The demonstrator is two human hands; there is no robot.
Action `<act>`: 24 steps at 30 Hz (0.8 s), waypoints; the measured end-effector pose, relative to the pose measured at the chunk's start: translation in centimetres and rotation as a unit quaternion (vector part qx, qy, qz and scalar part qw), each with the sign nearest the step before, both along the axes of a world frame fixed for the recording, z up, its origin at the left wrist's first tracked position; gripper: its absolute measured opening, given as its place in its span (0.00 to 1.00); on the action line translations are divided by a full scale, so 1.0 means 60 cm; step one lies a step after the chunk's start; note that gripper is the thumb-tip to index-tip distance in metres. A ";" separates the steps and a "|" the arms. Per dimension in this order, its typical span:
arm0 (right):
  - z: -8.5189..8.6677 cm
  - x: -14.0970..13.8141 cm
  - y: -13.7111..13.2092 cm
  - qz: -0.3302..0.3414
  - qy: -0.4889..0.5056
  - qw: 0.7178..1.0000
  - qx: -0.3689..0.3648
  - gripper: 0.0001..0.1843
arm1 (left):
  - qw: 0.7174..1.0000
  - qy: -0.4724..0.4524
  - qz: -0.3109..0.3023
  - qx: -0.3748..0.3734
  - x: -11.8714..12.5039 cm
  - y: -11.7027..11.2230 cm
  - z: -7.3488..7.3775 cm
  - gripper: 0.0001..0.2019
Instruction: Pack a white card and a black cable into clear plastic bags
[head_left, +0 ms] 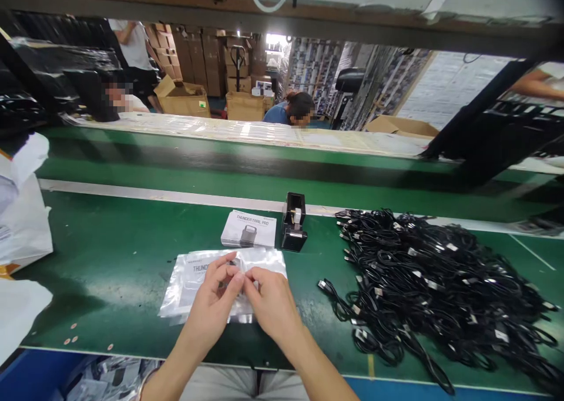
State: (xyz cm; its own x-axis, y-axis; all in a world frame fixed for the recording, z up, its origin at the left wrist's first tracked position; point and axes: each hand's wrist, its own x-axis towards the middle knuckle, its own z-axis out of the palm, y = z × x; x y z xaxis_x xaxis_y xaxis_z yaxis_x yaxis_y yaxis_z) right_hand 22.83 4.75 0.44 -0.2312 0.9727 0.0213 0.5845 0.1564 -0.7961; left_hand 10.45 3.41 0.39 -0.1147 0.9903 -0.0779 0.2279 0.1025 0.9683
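My left hand (pixel 211 298) and my right hand (pixel 273 304) meet above a clear plastic bag (pixel 185 286) on the green workbench (pixel 88 260). Their fingertips pinch a small shiny item (pixel 235 266), partly hidden, so I cannot tell exactly what it is. The bag holds a printed "THUNDER" booklet (pixel 198 269). Just beyond my hands lies a white "THUNDER TRAIL PRO" booklet (pixel 249 229), next to a black tape dispenser (pixel 293 222). To the right of my right hand lies a large tangled heap of black cables (pixel 436 289).
White bags (pixel 22 225) lie at the left edge of the bench. A raised metal shelf edge (pixel 282 28) crosses above. Beyond the green belt, co-workers (pixel 288 110) sit among cardboard boxes (pixel 183 98). A dark post (pixel 484 119) stands at the right.
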 end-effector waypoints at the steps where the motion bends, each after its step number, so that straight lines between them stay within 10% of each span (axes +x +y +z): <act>1: 0.008 0.002 0.001 0.046 0.011 0.999 -0.008 0.21 | 1.000 0.002 0.014 0.007 -0.001 0.002 0.008 0.14; 10: 0.176 0.003 0.076 0.227 -0.063 0.966 0.103 0.05 | 0.975 -0.138 0.087 0.150 -0.040 0.034 0.077 0.15; 15: 0.261 0.006 0.093 0.342 -0.084 0.929 0.114 0.07 | 0.968 -0.205 -0.046 0.141 -0.063 0.045 0.075 0.36; 19: 0.273 0.029 0.084 0.372 -0.043 0.923 0.091 0.08 | 0.950 -0.246 -0.189 0.035 -0.052 0.048 0.055 0.35; 24: 0.255 0.074 0.075 0.390 -0.061 0.917 0.051 0.12 | 0.953 -0.242 -0.181 0.015 -0.030 0.037 0.046 0.16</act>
